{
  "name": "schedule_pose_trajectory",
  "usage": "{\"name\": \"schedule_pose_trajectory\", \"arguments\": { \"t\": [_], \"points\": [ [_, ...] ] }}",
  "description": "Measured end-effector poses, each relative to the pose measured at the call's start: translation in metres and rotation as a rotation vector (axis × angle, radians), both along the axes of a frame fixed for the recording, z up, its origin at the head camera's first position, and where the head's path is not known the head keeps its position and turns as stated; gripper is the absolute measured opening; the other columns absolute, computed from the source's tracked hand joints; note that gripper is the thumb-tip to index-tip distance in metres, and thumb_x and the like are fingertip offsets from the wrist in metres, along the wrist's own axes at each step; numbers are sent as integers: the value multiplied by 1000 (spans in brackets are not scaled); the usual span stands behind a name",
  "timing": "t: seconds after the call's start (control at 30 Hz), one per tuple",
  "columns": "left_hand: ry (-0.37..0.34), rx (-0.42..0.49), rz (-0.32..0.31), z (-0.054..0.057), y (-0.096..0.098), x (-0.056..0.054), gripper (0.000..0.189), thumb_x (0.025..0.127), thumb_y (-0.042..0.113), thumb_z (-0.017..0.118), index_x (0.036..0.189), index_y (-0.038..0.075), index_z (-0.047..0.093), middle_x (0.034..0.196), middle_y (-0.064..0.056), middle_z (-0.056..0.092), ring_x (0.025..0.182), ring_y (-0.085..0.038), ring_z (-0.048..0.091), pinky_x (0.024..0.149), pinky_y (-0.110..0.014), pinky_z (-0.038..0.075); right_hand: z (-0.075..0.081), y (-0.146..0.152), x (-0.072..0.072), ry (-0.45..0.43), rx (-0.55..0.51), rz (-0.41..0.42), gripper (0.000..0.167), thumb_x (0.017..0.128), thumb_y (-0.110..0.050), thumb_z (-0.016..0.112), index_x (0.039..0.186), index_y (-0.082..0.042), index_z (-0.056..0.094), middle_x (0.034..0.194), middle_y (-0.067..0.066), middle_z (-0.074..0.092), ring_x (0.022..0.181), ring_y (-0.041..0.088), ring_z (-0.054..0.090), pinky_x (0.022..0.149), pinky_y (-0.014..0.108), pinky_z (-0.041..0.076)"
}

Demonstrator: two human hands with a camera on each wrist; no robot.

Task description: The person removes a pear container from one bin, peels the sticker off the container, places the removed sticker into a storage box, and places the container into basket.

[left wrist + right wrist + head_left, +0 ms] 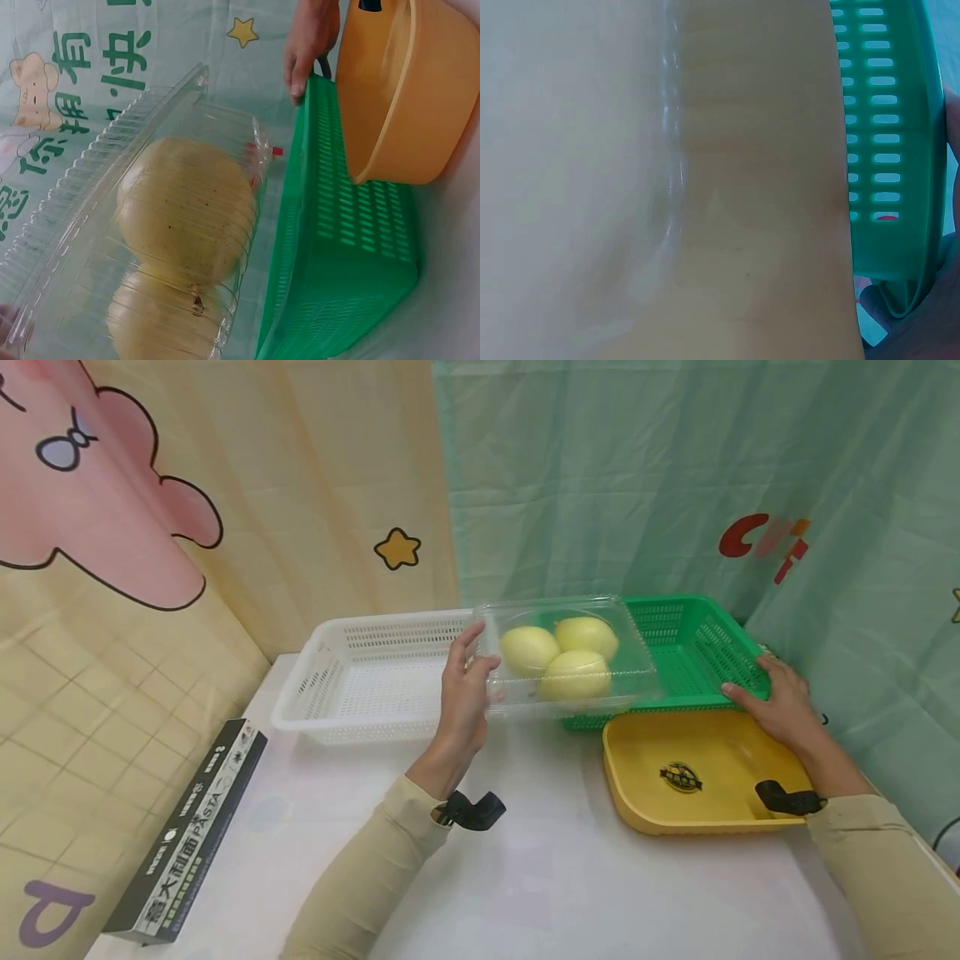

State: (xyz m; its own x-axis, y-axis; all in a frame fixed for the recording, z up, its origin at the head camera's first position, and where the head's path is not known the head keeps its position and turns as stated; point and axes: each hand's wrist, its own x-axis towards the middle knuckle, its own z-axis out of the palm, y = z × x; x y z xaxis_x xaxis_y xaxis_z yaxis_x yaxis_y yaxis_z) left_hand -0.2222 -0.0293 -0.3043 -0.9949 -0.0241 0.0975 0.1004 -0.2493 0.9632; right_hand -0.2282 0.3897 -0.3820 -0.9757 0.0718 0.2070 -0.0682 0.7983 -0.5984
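Note:
My left hand [463,702] holds the left end of a clear plastic clamshell box [637,664] with three pale yellow round fruits [576,677] inside. The box is raised over the green perforated basket [708,660] and overlaps its left part in the head view. In the left wrist view the box [75,217] tilts above the basket's wall [352,202], and a brown stem shows on one fruit [184,210]. With thumb over the rim, my right hand [787,706] grips the basket's right end; the right wrist view shows the hand [930,322] at that rim.
A yellow basin [705,817] with a dark round label stands in front of the green basket. To the left is a white perforated basket [318,672]. A black-and-white pasta box [191,835] lies along the table's left edge. Printed curtains [637,477] hang behind.

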Motion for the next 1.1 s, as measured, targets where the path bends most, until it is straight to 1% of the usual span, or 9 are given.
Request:
{"name": "schedule_pose_trajectory", "arguments": {
  "t": [0.47,0.67,0.77,0.8,0.83,0.87,0.93,1.0,1.1],
  "points": [
    [3,3,9,-1,24,-18,54,88,9,50,139,26,44,155,0,21,127,-23,40,88,-50,48,-2,2,0,3,14,-2,81,95,-42,47,147,8,10,152,36,4,135,61,-1,102,75,9],
    [-10,22,11,-1,31,-25,53,88,8,51,138,27,45,156,-3,19,134,-27,35,93,-56,45,-2,1,0,4,15,-4,82,95,-42,48,147,9,11,151,36,5,134,62,1,101,75,11],
    [-8,15,17,-2,36,-29,53,89,8,51,137,28,45,157,-3,19,133,-26,36,88,-47,47,-2,1,-1,6,16,-2,82,95,-42,47,147,9,10,152,36,4,135,62,0,101,75,10],
    [-5,9,21,-2,38,-31,53,89,8,51,137,28,45,157,-3,19,130,-24,39,82,-40,49,-1,1,-1,6,15,-3,82,95,-42,47,147,9,10,152,36,4,135,62,0,101,75,10],
    [-1,7,25,-2,40,-32,53,88,8,51,137,28,46,157,-3,19,120,-22,46,75,-32,48,-1,1,0,7,13,-2,82,95,-42,47,147,9,10,152,36,4,135,62,0,101,75,10],
    [2,1,30,-2,42,-34,53,88,8,51,136,28,46,157,-3,20,115,-17,46,68,-26,45,-1,1,0,7,14,-2,82,95,-42,47,147,9,10,152,36,4,134,62,0,101,75,10],
    [5,-1,38,-2,47,-36,52,88,8,52,135,29,48,156,-4,21,85,-10,49,55,-19,36,0,1,0,6,14,-1,82,95,-43,47,147,9,10,152,36,3,134,62,-1,101,75,10],
    [6,-7,43,-2,50,-38,51,88,8,53,134,30,49,155,-6,23,63,-6,40,48,-17,31,0,1,0,9,15,-2,82,95,-42,47,147,9,11,152,36,4,134,62,0,101,75,10],
    [4,-3,44,-2,55,-41,50,88,9,53,133,32,49,154,-9,25,47,-5,29,47,-17,30,0,0,0,12,16,-2,82,95,-42,47,146,10,11,151,36,5,134,62,0,101,75,10]
  ]
}}
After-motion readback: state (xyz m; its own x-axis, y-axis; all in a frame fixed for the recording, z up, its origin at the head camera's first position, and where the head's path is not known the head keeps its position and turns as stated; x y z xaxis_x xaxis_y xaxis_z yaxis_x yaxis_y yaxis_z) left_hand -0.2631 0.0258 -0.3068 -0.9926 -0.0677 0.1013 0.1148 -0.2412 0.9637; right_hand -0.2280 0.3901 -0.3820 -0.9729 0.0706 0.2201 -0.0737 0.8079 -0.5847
